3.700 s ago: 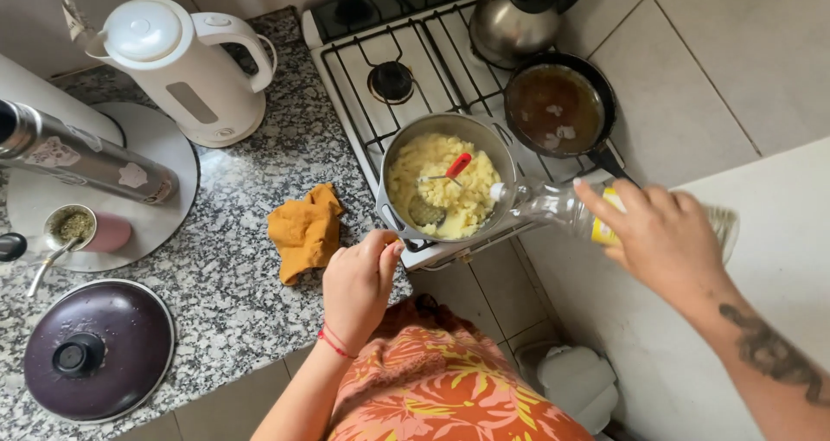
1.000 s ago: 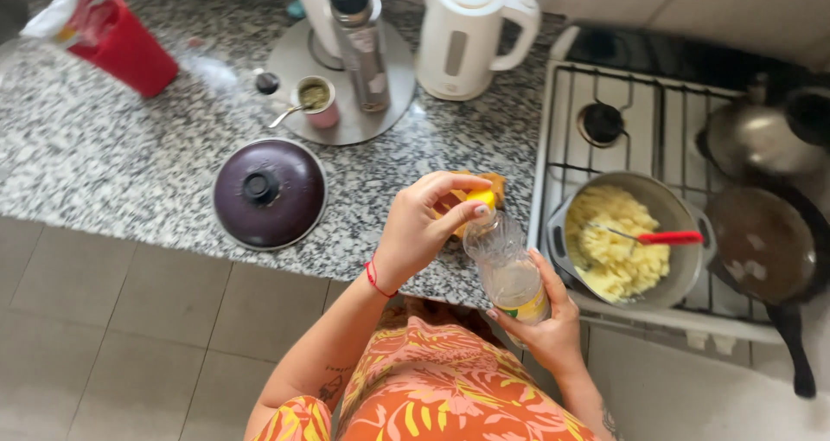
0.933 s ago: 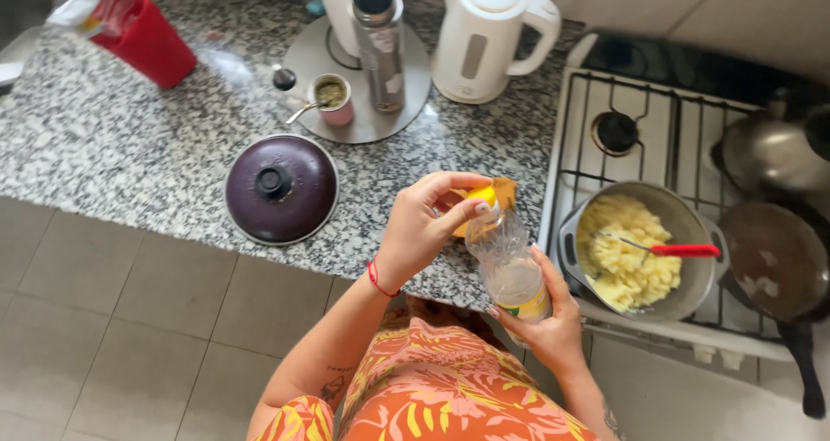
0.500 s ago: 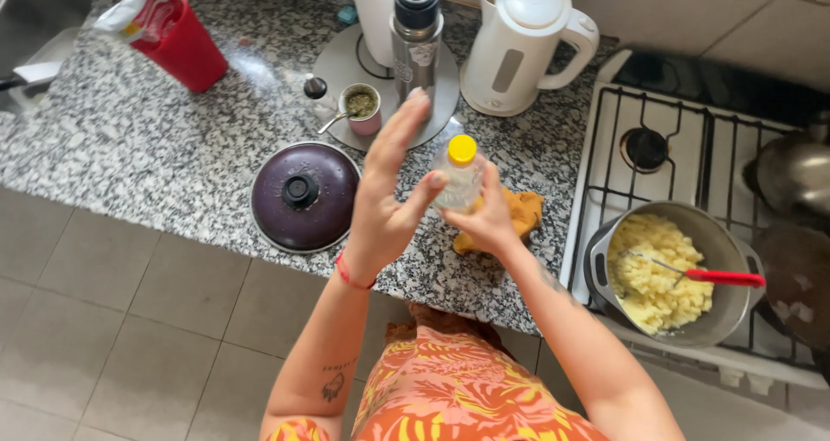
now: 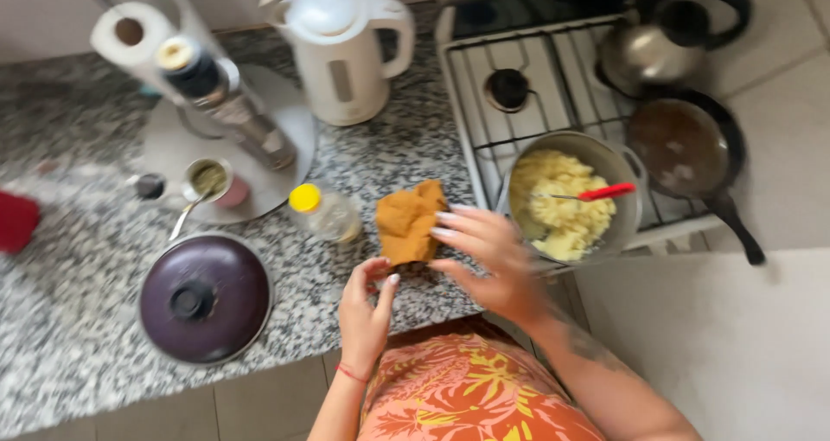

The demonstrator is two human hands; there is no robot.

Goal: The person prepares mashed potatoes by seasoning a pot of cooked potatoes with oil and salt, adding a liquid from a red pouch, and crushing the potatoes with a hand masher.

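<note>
Orange cloth [image 5: 409, 223] lies crumpled on the speckled granite counter [image 5: 78, 320], near its front edge and just left of the stove [image 5: 553, 86]. The right hand [image 5: 488, 259] reaches over it with fingers spread and slightly curled, the fingertips touching its right side but not yet closed around it. The left hand [image 5: 367, 307] comes up from below, fingers loosely open, its tips at the cloth's lower edge; it grips nothing.

To take the cloth well, it seems best to gather the folds from both sides at once, so the bunch lifts whole and does not drag across the stone. The plastic bottle with the yellow cap [image 5: 324, 212] stands just beside the cloth on the left, so a sideways sweep could tip it; lifting straight up looks safer.

To the right a metal pot of pale mash [image 5: 566, 203] sits on the stove with a red-handled utensil [image 5: 596, 193] in it. A dark round lid [image 5: 206, 298] rests on the counter to the left, and a white kettle [image 5: 341, 47] stands behind.
</note>
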